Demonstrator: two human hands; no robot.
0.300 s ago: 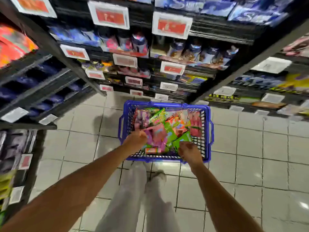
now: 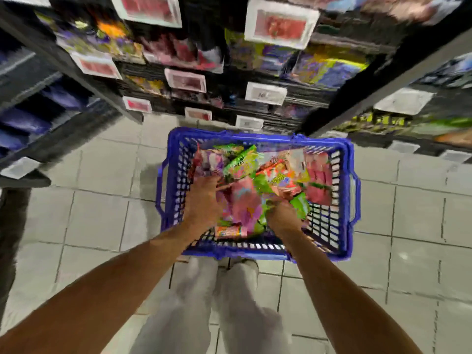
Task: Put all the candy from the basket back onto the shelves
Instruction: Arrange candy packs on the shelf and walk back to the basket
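A blue plastic basket (image 2: 347, 200) stands on the tiled floor in front of the shelves, filled with several bright candy bags. Both my hands are down inside it. My left hand (image 2: 204, 200) grips the left edge of a pink candy bag (image 2: 242, 203) lying on top of the pile. My right hand (image 2: 282, 215) has its fingers curled around a green candy bag (image 2: 300, 204) at the pile's near right. More green, red and pink bags (image 2: 278, 172) lie further back. The frame is blurred.
Dark shelves (image 2: 255, 57) with candy packs and white-and-red price tags rise right behind the basket. More shelving runs along the left (image 2: 38, 118) and right (image 2: 421, 111). My legs in light trousers (image 2: 204, 302) stand on grey floor tiles below the basket.
The view has dropped closer to the basket and shelves. Both hands have pushed deeper into the candy pile, the left one closing on the pink bag.
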